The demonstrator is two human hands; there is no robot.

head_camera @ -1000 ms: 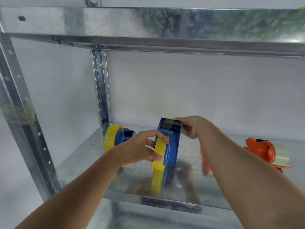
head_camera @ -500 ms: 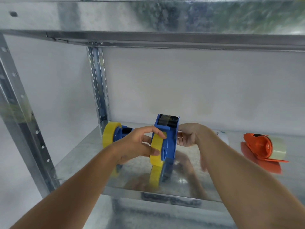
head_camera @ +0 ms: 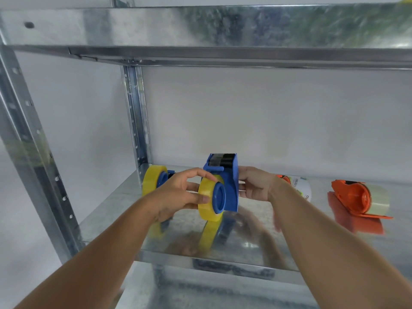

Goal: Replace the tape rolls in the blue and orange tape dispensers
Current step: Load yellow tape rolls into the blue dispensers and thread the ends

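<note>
Basically midway through the blue one. Left hand wrapped around the yellow tape roll, thumb and fingers pinching its rim, either seating it on the round hub of the blue dispenser or sliding it off; can't tell which from here. Right hand clamped on the dispenser's far side, holding it upright just above the metal shelf, cutter end up. Behind the left hand, a second blue dispenser lying on the shelf with a yellow roll on it. Far right, orange dispenser parked on the shelf, well apart from both hands, with a clear roll on it. Looks untouched, so probably still to do. Also a white labelled roll poking out behind the right wrist, maybe a spare.
</note>
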